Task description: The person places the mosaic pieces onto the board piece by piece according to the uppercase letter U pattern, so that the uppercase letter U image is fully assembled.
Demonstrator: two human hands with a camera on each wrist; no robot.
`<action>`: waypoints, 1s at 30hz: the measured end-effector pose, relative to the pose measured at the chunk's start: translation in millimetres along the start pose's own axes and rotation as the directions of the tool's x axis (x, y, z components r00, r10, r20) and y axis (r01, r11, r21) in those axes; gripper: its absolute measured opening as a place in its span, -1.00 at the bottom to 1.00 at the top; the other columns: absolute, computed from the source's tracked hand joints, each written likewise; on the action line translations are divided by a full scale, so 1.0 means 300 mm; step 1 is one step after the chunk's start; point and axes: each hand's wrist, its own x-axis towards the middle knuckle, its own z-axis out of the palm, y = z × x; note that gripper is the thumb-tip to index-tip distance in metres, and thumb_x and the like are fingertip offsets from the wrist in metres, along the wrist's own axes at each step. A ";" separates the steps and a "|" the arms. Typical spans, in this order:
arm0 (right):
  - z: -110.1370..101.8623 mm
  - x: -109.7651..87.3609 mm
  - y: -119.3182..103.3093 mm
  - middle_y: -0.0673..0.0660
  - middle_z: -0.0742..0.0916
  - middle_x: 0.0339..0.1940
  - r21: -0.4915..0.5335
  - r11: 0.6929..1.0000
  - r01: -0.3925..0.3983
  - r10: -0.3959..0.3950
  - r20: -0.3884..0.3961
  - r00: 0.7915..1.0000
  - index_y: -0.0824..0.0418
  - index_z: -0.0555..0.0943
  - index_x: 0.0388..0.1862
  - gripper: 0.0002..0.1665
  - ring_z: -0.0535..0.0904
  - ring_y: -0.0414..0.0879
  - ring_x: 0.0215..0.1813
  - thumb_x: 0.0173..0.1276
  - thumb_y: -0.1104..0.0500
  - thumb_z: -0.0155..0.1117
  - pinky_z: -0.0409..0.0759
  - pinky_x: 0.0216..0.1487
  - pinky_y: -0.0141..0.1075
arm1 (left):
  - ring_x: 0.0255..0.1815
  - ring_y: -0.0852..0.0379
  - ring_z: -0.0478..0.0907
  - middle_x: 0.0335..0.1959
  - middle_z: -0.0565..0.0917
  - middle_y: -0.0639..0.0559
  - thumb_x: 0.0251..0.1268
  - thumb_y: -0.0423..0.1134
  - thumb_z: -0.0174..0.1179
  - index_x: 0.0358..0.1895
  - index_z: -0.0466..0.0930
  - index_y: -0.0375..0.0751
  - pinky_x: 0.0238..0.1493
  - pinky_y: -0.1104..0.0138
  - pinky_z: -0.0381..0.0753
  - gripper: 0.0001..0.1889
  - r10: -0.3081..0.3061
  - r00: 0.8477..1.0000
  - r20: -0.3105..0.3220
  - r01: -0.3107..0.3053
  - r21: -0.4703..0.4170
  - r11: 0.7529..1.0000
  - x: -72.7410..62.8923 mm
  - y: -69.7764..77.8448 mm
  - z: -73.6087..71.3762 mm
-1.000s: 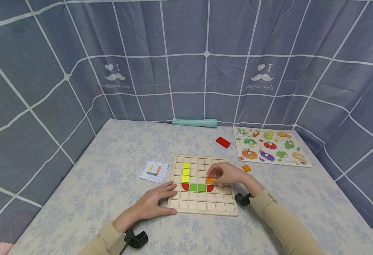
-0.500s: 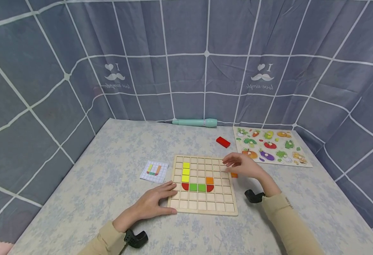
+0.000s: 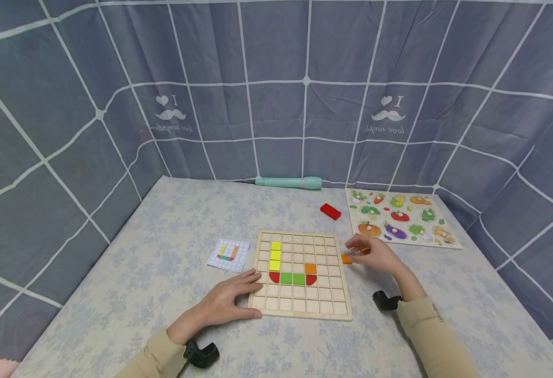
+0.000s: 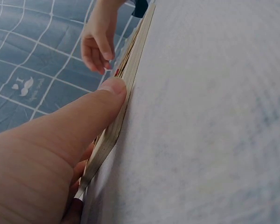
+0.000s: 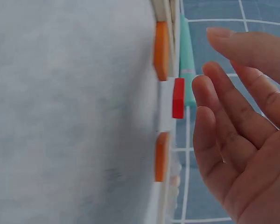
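My left hand (image 3: pixel 229 299) rests at the left edge of a wooden grid board (image 3: pixel 300 317), its thumb along the board's side in the left wrist view. In the grid, yellow squares (image 3: pixel 275 255), green squares (image 3: pixel 292 278), red quarter-rounds (image 3: pixel 311 279) and one orange square (image 3: pixel 310 268) form a U. Right of the board, my right hand (image 3: pixel 377 257) hovers with fingers loosely bent and holds nothing. Near its fingertips lie two orange tiles, one (image 5: pixel 161 51) by the board's edge and another (image 5: pixel 162 156) farther right, partly covered by the fingers in the head view.
A card (image 3: pixel 229 255) left of the board shows a similar coloured U. Behind the board lie a red block (image 3: pixel 330 211) and a teal microphone-shaped wand (image 3: pixel 288 182). A vegetable peg puzzle (image 3: pixel 385 207) lies at the back right. Grid-patterned curtains (image 3: pixel 276 105) surround the table.
My right hand has let go of the orange square in the grid and moved right, off the board, to the loose orange tiles. The left hand has stayed put.
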 end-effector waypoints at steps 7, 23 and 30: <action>0.014 -0.004 0.029 0.19 0.67 -0.11 -0.013 1.000 -0.023 0.023 -0.007 1.000 0.32 0.59 -0.05 -0.64 0.59 0.05 -0.09 0.17 0.25 0.39 0.59 -0.07 -0.12 | 0.43 0.06 0.12 0.36 0.33 0.02 0.05 0.23 0.28 0.22 0.50 -0.21 0.33 0.07 0.25 -0.27 0.003 1.000 0.000 -0.003 0.001 1.000 0.003 -0.003 0.001; 0.036 -0.008 0.033 0.15 0.68 -0.11 -0.089 0.995 -0.049 0.048 -0.016 0.999 0.28 0.62 -0.07 -0.65 0.58 0.05 -0.07 0.14 0.26 0.41 0.57 -0.01 -0.03 | 0.43 0.06 0.12 0.36 0.33 0.02 0.07 0.24 0.26 0.22 0.50 -0.20 0.34 0.07 0.24 -0.26 0.002 1.000 0.006 -0.002 0.002 1.000 0.004 -0.005 0.000; 0.040 -0.003 0.041 0.08 0.68 -0.21 -0.160 0.986 -0.051 0.049 -0.016 0.999 0.26 0.66 -0.11 -0.69 0.53 -0.06 -0.20 0.13 0.25 0.41 0.54 -0.15 -0.16 | 0.43 0.06 0.13 0.36 0.33 0.01 0.07 0.24 0.26 0.22 0.51 -0.21 0.34 0.07 0.24 -0.26 0.006 1.000 0.005 -0.006 0.008 1.000 0.003 -0.004 -0.001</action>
